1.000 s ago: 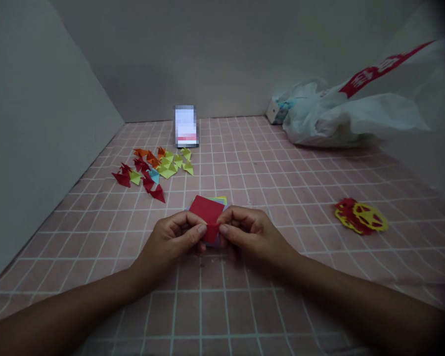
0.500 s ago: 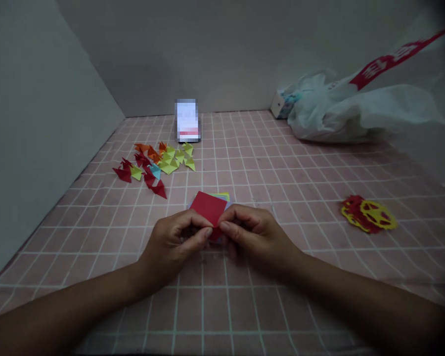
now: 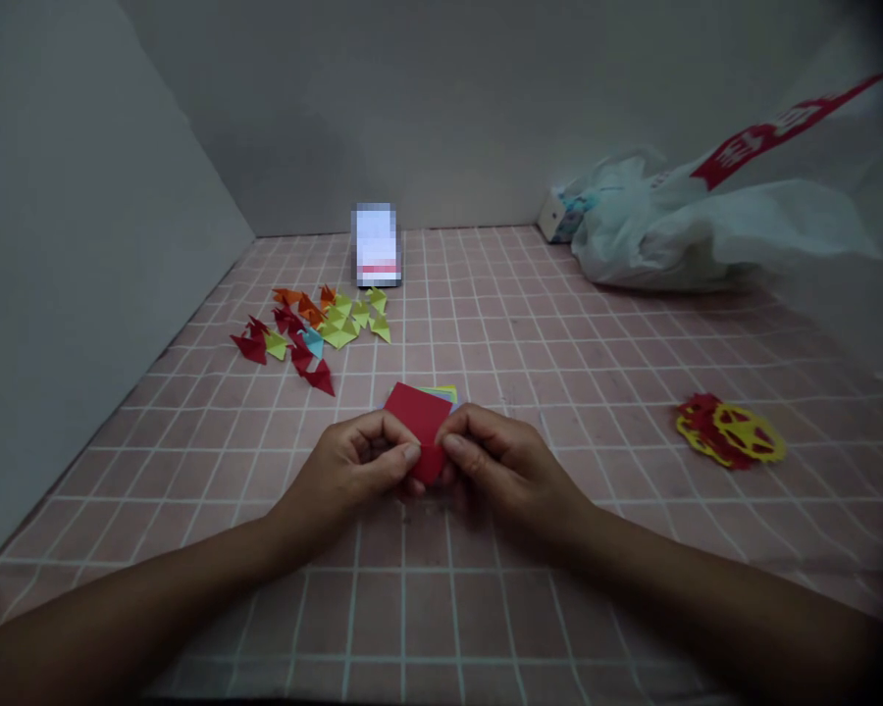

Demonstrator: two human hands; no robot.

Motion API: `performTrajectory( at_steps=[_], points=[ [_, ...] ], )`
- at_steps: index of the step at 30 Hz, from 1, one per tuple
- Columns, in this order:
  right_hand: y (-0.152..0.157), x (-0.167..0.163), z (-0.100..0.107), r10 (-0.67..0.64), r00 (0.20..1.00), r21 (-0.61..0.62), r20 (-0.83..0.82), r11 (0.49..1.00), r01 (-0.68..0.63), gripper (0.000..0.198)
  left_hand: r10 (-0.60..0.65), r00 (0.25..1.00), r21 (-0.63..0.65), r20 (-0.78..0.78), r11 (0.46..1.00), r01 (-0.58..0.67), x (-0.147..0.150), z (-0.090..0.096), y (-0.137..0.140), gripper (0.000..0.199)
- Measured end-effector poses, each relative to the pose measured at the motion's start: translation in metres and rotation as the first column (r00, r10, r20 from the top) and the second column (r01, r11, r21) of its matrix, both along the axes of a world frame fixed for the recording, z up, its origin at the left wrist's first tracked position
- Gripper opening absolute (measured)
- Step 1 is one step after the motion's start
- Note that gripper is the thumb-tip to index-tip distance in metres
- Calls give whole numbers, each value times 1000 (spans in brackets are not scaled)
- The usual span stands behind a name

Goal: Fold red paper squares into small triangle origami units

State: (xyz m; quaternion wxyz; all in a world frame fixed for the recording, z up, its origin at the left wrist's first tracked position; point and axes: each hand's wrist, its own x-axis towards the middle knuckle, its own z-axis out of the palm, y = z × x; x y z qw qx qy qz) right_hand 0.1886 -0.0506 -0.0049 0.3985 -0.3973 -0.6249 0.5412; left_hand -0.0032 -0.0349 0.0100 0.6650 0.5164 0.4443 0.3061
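Note:
Between my hands is a square of red paper (image 3: 417, 412), tilted, with a crease or folded edge running across its lower part. My left hand (image 3: 364, 456) pinches its left edge between thumb and forefinger. On the opposite edge, my right hand (image 3: 493, 453) grips the paper the same way, its lower fingers partly hidden and blurred. Behind the red sheet lies a stack of coloured paper (image 3: 445, 393), of which only yellow and pale edges show. Beyond it to the left sit several small folded paper figures (image 3: 338, 324) in red, orange, yellow and blue.
A lit phone (image 3: 376, 245) stands upright near the back wall. At the right lie red and yellow cut-out paper pieces (image 3: 749, 433). A white plastic bag (image 3: 654, 230) and a small box (image 3: 555, 216) rest at the back right on the pink checked cloth (image 3: 478, 294).
My fingers have moved slightly apart on the red paper, and a crease line now shows across its lower part. The whole view has shifted a little.

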Motion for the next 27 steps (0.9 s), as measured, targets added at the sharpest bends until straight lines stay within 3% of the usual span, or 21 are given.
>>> performTrajectory(
  at_steps=[3,6,9,18,23,27],
  points=[
    [2,2,-2,20,1000,120,-13,993,-19,10,33,998,-78,61,997,-28,-1,-1,2,19],
    [5,3,-3,20,995,359,96,932,-53,16,41,994,-134,99,991,-28,-2,-2,3,18],
    [6,3,-3,-13,984,470,180,879,-74,12,29,993,-129,118,992,-13,-2,-4,3,15],
    [0,3,-1,-190,971,553,146,829,80,13,-46,985,133,163,991,24,-7,-4,4,11],
    [-2,1,-3,-188,975,567,121,819,88,14,-29,998,392,62,920,2,-5,-4,3,11],
    [-4,-1,-1,-161,982,571,96,817,78,13,17,1000,490,14,872,-22,-6,-4,1,4]
  ],
)
